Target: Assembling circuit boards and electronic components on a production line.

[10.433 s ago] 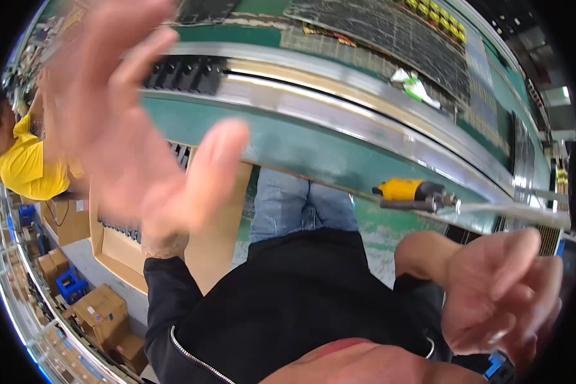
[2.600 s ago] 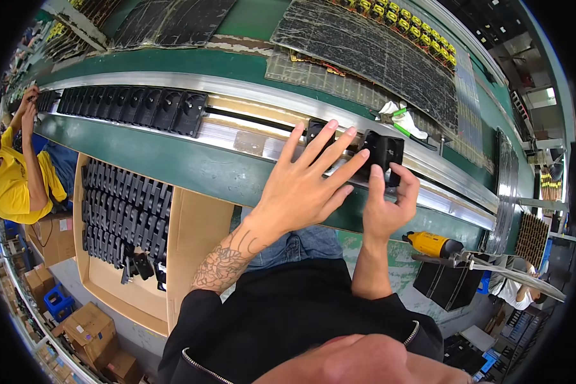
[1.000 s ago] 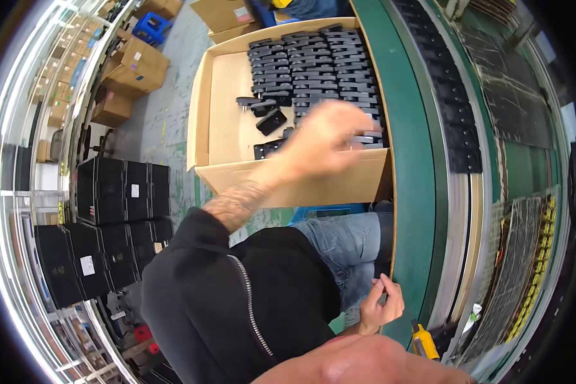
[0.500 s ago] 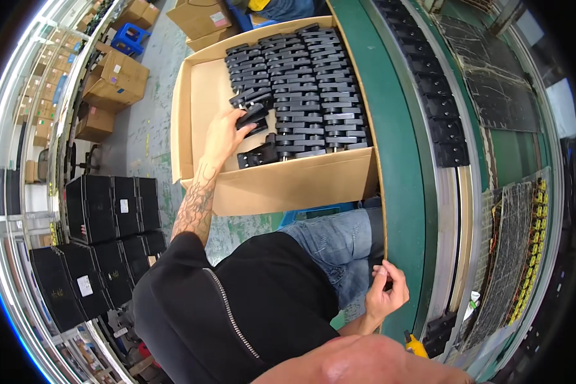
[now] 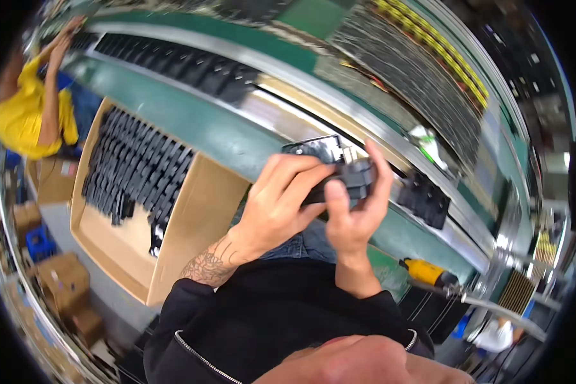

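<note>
Both my hands meet in front of me over the green bench edge, around a black plastic part (image 5: 355,178) with a shiny metal end. The fingers of my left hand (image 5: 272,201) are bent around its left side. From the right, my right hand (image 5: 358,224) grips it between thumb and fingers. A dark rectangular piece with a shiny face (image 5: 313,150) shows just beyond my left fingers; I cannot tell whether it is joined to the held part. Motion blurs the fine detail. At the left, a cardboard box (image 5: 201,217) holds stacked rows of similar black parts (image 5: 137,163).
Beyond my hands runs a metal-edged track with a row of black parts (image 5: 173,67); several more (image 5: 424,198) sit at its right. A yellow power screwdriver (image 5: 425,272) lies at the right. A person in yellow (image 5: 29,118) works at the far left. Cartons (image 5: 64,278) stand lower left.
My view has swung right toward the bench. My left hand has left the box with a black part and now holds it before me; my right hand has risen from the bench edge to it.
</note>
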`<state>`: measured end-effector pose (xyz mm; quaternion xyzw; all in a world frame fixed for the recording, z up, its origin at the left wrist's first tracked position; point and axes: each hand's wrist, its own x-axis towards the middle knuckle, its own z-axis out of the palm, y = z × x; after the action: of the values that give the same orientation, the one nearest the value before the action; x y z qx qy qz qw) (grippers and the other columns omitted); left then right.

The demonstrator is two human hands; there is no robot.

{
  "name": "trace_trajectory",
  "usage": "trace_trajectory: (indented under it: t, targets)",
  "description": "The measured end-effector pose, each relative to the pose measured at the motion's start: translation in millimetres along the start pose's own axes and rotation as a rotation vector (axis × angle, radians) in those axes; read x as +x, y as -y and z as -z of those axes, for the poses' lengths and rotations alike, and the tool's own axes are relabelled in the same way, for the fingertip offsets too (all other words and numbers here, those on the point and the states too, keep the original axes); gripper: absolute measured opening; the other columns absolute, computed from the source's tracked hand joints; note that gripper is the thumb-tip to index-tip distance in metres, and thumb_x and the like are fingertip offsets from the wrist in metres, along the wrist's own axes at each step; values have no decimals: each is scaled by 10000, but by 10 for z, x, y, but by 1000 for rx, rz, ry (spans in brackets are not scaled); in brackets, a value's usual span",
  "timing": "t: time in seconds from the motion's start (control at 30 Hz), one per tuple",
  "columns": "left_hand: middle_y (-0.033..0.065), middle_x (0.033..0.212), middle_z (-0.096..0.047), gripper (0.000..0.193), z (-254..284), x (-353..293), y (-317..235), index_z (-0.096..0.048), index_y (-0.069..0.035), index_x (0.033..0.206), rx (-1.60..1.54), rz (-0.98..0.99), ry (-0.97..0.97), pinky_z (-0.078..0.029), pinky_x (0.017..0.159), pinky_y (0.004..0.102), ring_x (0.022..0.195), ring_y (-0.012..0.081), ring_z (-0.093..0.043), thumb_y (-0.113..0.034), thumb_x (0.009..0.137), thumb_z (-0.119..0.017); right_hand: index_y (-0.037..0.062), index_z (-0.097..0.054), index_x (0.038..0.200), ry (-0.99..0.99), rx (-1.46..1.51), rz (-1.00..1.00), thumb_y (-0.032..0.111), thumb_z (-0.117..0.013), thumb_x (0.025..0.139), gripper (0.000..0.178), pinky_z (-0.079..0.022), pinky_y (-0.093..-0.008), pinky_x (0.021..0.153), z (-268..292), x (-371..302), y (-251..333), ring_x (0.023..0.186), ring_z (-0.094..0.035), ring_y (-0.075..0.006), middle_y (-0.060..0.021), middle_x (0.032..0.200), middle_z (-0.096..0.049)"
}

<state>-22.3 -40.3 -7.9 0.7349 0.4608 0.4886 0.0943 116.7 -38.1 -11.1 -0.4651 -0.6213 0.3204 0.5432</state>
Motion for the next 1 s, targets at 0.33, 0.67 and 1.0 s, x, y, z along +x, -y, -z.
trace_trajectory:
  t: [0.33, 0.67, 1.0]
  targets:
    - [-4, 943, -604, 394, -534, 714, 330, -735, -97, 1005, -277, -250, 516, -488, 892, 355, 898, 201, -568, -129, 643, -889, 42, -596, 1286, -406, -324, -277, 100, -724, 863, 446, -518, -305, 803, 879, 172, 128, 868, -652, -199, -118, 1111, -680]
    - [-36, 992, -628, 343, -576, 797, 606, -738, -116, 938, -300, -362, 636, -461, 1078, 416, 999, 180, -568, -129, 635, -899, 50, -666, 1141, 46, -752, -209, 129, -769, 835, 332, -505, -305, 757, 872, 482, 3, 809, -607, -173, -62, 992, -655]
    - [56, 1406, -547, 521, -672, 615, 185, -666, -142, 1252, -251, -290, 580, -317, 1213, 489, 1370, 260, -460, -249, 766, -817, 51, -640, 1152, -372, -419, -325, 57, -761, 828, 345, -483, -257, 725, 1349, 177, 184, 787, -562, -133, -50, 957, -625]
